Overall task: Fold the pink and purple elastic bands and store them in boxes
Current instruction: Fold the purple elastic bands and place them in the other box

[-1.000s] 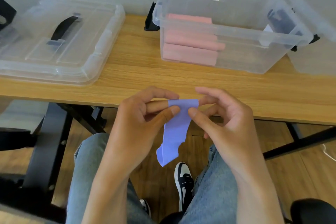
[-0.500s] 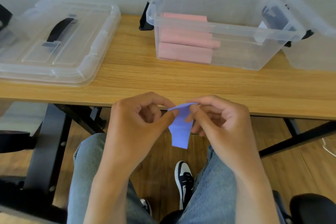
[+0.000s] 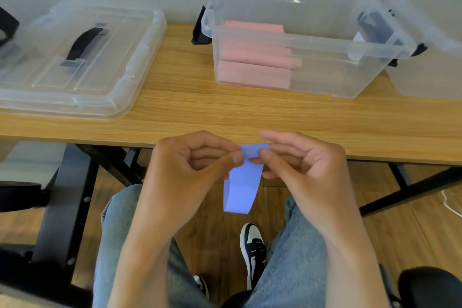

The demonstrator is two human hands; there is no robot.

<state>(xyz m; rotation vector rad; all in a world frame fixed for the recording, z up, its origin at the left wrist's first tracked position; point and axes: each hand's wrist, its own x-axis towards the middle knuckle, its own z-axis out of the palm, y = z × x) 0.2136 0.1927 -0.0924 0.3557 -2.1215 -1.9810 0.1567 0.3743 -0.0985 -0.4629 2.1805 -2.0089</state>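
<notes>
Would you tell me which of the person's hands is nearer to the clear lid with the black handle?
Left. The left hand is toward the lid's side of the table, pinching the purple band; the right hand pinches its other edge, farther away.

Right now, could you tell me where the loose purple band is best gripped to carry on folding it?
I would grip the purple band at its free bottom edge, coming from below. The left hand and right hand already pinch the folded top, one at each side, and the tail hangs flat and unsupported over the lap, so its lower corners seem easiest to reach.
</notes>
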